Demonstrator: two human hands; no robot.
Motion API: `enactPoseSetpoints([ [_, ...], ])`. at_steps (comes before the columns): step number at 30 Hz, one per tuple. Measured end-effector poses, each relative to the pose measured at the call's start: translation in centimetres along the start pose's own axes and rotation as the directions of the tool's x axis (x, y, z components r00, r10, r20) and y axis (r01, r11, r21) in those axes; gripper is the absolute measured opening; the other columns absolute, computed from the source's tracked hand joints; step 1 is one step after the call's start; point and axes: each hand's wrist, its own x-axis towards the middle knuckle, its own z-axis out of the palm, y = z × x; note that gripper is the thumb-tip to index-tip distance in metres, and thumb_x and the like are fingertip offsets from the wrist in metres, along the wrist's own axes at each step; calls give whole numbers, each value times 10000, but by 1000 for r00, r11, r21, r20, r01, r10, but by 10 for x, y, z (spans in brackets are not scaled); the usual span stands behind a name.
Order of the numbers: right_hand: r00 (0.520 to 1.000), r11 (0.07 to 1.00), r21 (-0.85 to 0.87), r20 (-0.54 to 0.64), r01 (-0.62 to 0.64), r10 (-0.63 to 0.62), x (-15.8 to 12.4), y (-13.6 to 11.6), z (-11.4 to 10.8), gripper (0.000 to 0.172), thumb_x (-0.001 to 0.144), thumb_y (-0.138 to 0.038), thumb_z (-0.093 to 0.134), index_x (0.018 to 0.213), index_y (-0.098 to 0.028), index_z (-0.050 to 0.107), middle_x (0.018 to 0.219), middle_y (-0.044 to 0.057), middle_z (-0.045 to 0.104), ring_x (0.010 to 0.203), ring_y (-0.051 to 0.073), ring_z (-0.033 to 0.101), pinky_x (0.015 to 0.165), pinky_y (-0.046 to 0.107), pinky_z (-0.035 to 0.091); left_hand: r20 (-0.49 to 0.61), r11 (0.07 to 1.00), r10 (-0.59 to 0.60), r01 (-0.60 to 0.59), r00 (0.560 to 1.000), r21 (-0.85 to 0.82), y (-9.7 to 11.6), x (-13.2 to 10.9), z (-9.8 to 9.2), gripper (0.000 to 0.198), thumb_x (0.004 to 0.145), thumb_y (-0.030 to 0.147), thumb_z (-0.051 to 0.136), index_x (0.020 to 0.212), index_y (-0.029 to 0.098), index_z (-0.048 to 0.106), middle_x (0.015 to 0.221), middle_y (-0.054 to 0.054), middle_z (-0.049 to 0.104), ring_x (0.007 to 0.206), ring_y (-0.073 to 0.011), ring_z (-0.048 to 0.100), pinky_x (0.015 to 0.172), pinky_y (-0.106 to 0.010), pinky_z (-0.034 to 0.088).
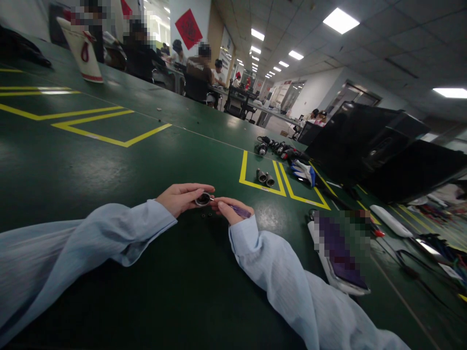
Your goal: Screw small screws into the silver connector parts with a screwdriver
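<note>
Between the thumb and fingers of my left hand [182,198] is a small round metal part [202,199], its dark hollow end turned toward me. My right hand [231,209] pinches a screwdriver [241,210] with a purple see-through handle. Its thin shaft points left and reaches the rim of the round part; whether the tip is inside a screw I cannot tell. Just below the hands, a couple of tiny dark pieces [206,215] lie on the green table [164,291]. Two similar metal cylinders [265,178] rest inside a yellow taped frame, beyond my right hand.
A tablet-like device [339,257] lies to the right, partly blurred out. Farther back are a cluster of dark connectors [270,146], a blue-and-white glove [303,172] and a large black case [379,146]. A paper cup [82,53] stands far left. People sit at desks in the distance.
</note>
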Motion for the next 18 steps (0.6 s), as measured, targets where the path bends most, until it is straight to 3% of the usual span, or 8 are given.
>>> enactPoseSetpoints([
  [10, 986, 979, 149, 104, -143, 128, 10, 4, -7, 83, 619, -217, 674, 684, -185, 714, 641, 11, 708, 586, 116, 647, 566, 210, 502, -4, 997, 35, -35, 999, 75, -2, 2, -2, 193, 620, 212, 684, 802, 150, 703, 879, -78, 697, 876, -224, 633, 831, -355, 503],
  [18, 975, 972, 143, 153, -185, 163, 15, 5, -13, 88, 610, -207, 655, 669, -167, 707, 626, 15, 703, 556, 117, 638, 558, 223, 492, 47, 950, 166, -173, 985, 260, -10, 4, -7, 326, 596, 388, 673, 856, 194, 701, 956, -75, 681, 937, -257, 610, 829, -384, 493],
])
